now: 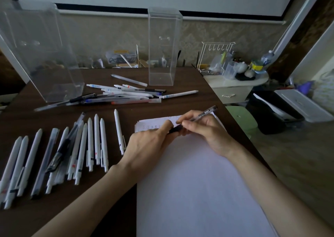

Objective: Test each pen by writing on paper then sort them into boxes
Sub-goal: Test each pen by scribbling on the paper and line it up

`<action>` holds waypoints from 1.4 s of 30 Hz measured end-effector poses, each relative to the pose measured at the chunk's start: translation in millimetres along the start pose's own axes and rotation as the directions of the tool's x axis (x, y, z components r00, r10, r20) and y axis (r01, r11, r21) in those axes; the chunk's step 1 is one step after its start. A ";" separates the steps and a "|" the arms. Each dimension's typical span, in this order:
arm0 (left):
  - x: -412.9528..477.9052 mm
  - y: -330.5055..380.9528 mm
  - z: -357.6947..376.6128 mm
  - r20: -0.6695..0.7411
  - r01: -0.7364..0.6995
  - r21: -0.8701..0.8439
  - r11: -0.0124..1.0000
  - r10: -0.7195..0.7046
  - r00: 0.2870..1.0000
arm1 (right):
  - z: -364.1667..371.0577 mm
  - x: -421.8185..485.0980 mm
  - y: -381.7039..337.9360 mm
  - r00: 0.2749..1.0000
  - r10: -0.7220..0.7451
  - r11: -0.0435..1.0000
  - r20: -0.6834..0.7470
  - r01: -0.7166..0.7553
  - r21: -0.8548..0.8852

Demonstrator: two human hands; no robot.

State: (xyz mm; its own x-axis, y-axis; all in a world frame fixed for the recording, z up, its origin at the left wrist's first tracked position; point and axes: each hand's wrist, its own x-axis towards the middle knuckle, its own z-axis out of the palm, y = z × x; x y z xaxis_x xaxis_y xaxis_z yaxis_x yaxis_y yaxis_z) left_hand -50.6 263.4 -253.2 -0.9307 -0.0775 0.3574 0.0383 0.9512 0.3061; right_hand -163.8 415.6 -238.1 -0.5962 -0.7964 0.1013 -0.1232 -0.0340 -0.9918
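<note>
The pen (202,114) sits between both hands above the top of the paper (189,182), tilted with its clear end up to the right and its dark end down to the left; the right hand (207,133) pinches the clear barrel between thumb and fingers; the left hand (150,144) is curled round the dark end, so both hands are clamped on the one pen, close together.

A dark band on the barrel carries pale print, too blurred to read; a line of small handwritten marks (151,127) runs along the paper's top edge just by the left hand, also not legible.

To the left of the paper a row of pens (54,157), mostly white, lies on the tabletop (108,209); farther back a loose heap of pens (126,93) lies crosswise, some with small blue or red labels that cannot be read; behind the heap stand two clear boxes, the left box (41,55) leaning, the right box (163,46) upright.
</note>
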 end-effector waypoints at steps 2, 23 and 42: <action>2.3 2.8 0.0 0.026 0.076 0.019 0.997 -0.076 0.997 | -3.5 1.9 1.2 0.997 -0.007 0.995 -0.075 0.015 0.102; 6.6 14.3 11.3 0.269 -0.215 0.021 0.976 0.202 0.942 | -17.7 17.5 16.7 0.848 -0.132 0.882 -0.514 -0.136 -0.451; 5.6 14.3 10.4 0.262 -0.183 -0.010 0.983 0.179 0.948 | -21.7 18.8 21.8 0.840 -0.160 0.867 -0.518 -0.131 -0.480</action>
State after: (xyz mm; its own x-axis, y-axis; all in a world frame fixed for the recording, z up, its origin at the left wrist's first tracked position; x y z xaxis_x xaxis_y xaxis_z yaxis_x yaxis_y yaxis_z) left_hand -59.0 279.7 -256.0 -0.9710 0.1751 0.1629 0.2117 0.9462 0.2448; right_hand -194.9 413.0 -256.1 -0.8925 -0.3507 0.2838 -0.4094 0.3650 -0.8362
